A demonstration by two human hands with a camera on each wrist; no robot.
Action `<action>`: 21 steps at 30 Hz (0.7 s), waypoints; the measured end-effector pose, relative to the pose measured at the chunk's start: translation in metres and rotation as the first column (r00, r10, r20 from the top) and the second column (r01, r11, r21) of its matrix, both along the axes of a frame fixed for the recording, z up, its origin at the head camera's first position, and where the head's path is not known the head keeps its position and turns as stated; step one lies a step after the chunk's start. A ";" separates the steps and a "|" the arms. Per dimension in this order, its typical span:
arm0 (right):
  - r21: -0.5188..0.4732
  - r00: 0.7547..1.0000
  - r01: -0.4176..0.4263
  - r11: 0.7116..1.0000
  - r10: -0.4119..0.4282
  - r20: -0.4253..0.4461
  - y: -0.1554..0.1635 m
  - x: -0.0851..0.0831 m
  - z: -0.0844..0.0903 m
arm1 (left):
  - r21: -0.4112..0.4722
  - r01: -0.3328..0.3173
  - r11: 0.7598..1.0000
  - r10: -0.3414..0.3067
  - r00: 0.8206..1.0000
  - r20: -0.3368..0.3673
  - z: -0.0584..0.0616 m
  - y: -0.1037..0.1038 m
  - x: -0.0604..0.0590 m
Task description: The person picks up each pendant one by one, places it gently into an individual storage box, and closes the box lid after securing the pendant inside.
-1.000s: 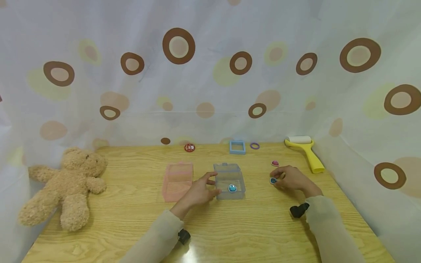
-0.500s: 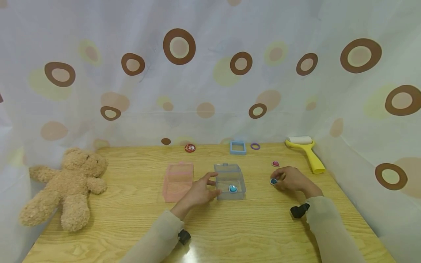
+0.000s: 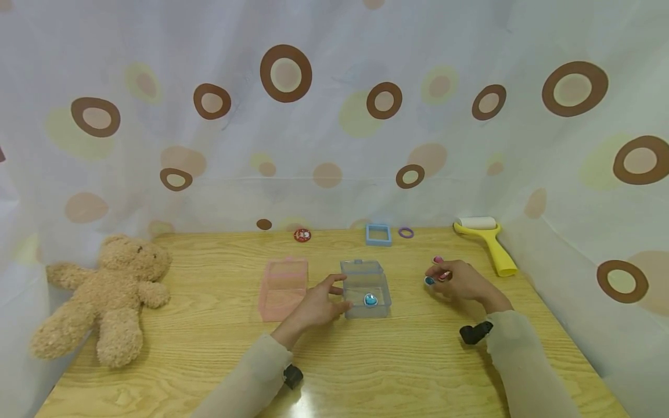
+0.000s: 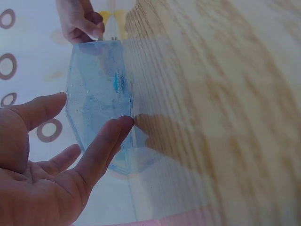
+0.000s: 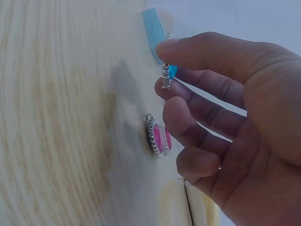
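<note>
**Blue gem pinched in the right hand [image 3: 461, 281], clear blue box [image 3: 367, 313] touched by the left hand [image 3: 316, 305]**

Nearest, behind the fingers, two pale sleeves [image 3: 522, 354] each carry a small black device [image 3: 476, 332] at the wrist.

The right fingers are closed on the blue gem [image 3: 429, 280], thumb on one side, fingertip on the other; the right wrist view shows it edge-on with a silver beaded rim. The remaining right fingers curl loosely beneath. The left fingers are spread and relaxed, their tips against the left side of the box. Its lid stands open, away from the person, and just right of those fingertips a second blue gem [image 3: 370, 299] lies inside.

Just left of the left hand sits a pink box [image 3: 272, 315], also open. One pink gem [image 3: 444, 276] shows partly behind the right fingers, lying on the wood-grained table [image 3: 407, 366]; another pink gem [image 3: 438, 259] lies just beyond them. Well to the left of the left fingers, a plush bear [image 3: 112, 296] rests on its back.

Farther past the fingers, along the table's back edge, are a red round badge [image 3: 302, 235], a light blue square frame [image 3: 378, 242], a purple ring [image 3: 400, 233] and, right of the right fingers, a yellow-handled roller [image 3: 493, 247]. Farthest hangs a white curtain [image 3: 334, 128] printed with brown rings.
</note>
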State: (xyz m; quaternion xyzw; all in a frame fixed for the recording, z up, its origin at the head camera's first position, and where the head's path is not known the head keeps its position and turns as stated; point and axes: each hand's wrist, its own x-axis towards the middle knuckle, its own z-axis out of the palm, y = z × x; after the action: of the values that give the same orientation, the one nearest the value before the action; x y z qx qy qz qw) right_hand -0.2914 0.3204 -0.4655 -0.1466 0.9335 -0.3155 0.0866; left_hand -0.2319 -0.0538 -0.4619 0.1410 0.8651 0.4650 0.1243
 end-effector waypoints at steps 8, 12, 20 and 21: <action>-0.018 0.998 -0.040 0.999 0.039 -0.039 -0.009 0.002 0.009 | 0.000 -0.005 1.000 0.005 1.000 0.008 0.000 0.001 0.000; -0.030 0.999 -0.031 0.999 0.030 -0.031 -0.016 0.004 0.017 | -0.006 -0.005 1.000 0.005 1.000 0.014 0.000 0.001 -0.001; -0.045 0.996 -0.067 0.997 0.064 -0.055 -0.032 0.004 0.025 | 0.009 -0.006 1.000 0.006 0.999 0.034 0.000 0.002 -0.001; -0.050 0.996 -0.069 0.996 0.066 -0.053 -0.034 0.004 0.026 | 0.011 -0.006 1.000 0.006 0.999 0.034 0.000 0.002 -0.001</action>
State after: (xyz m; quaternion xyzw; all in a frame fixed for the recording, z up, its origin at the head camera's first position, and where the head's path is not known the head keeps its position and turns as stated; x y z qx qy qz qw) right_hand -0.2875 0.2866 -0.4398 -0.1884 0.9214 -0.3326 0.0694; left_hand -0.2333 -0.0519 -0.4624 0.1312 0.8607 0.4726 0.1366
